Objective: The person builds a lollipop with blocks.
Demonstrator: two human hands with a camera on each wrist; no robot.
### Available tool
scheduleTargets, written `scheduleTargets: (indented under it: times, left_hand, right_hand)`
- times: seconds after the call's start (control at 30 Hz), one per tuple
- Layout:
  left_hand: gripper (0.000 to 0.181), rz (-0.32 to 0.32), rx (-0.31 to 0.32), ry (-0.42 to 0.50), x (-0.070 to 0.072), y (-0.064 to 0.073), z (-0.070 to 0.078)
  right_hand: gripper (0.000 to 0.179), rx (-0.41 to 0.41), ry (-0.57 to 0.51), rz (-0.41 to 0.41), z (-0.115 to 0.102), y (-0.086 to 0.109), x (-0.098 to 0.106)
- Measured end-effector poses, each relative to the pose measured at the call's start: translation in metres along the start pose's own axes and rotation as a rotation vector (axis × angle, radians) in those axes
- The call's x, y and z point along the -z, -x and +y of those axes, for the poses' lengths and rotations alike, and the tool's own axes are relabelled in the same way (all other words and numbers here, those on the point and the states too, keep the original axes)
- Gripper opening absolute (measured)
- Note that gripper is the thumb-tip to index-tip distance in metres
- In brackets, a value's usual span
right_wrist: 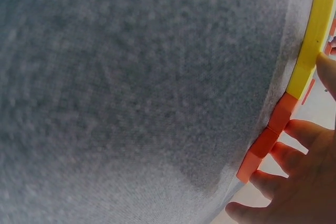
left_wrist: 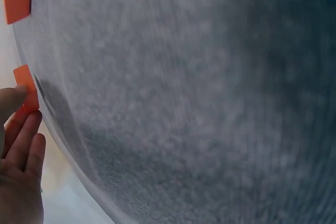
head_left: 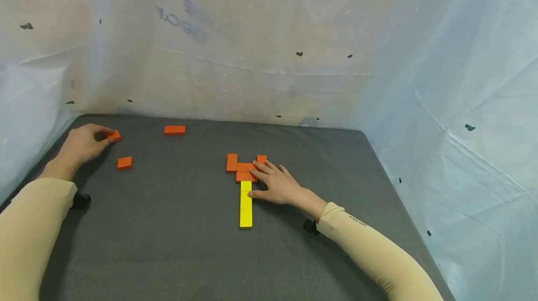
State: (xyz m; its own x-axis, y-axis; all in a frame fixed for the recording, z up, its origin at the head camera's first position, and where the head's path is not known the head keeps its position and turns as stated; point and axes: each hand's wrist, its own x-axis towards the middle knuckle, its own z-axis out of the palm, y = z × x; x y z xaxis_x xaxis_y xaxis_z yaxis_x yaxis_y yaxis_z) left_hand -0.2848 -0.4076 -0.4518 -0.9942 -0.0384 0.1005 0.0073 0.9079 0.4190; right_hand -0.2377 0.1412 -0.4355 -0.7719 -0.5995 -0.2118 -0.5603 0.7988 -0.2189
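Observation:
At the table's far left corner my left hand [head_left: 86, 144] pinches a small orange block [left_wrist: 27, 88] between thumb and fingertips. In the middle, several orange blocks [head_left: 245, 177] lie together in a branching shape. Below them a column of yellow blocks [head_left: 245, 210] runs toward me. My right hand [head_left: 279, 185] is spread, palm down, over the right side of this arrangement. Its fingertips touch the orange blocks, and its thumb rests at the yellow column's upper edge. The right fingers partly cover the orange blocks in the head view.
One loose orange block [head_left: 124, 163] lies just nearer than the left hand. Another orange block [head_left: 174, 130] lies by the back edge. The dark grey table [head_left: 159, 235] is bordered by pale plastic sheeting [head_left: 235, 91] at the back and sides.

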Motion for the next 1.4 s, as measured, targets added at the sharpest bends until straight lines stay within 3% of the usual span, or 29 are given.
scheduleTargets:
  times: [0.17, 0.43, 0.8, 1.2, 1.4]
  left_hand:
    - [0.035, 0.043, -0.033, 0.024, -0.001, 0.003, 0.01]
    - [0.036, 0.093, -0.134, 0.079, -0.006, 0.01, 0.041]
    - [0.031, 0.144, -0.297, 0.14, -0.022, 0.013, 0.105]
    - [0.028, 0.087, -0.498, 0.25, -0.048, 0.0, 0.179]
    - [0.026, 0.02, -0.542, 0.287, -0.065, -0.004, 0.212]
  right_hand:
    - [0.081, 0.002, 0.001, 0.001, -0.002, 0.0, 0.0]
    - [0.081, 0.005, 0.001, 0.004, -0.003, -0.002, -0.003]
    - [0.081, 0.011, -0.008, 0.011, -0.005, -0.005, -0.006]
    - [0.08, 0.012, -0.009, 0.018, -0.004, -0.008, -0.002]
    - [0.079, 0.013, -0.004, 0.022, -0.003, -0.009, -0.003]
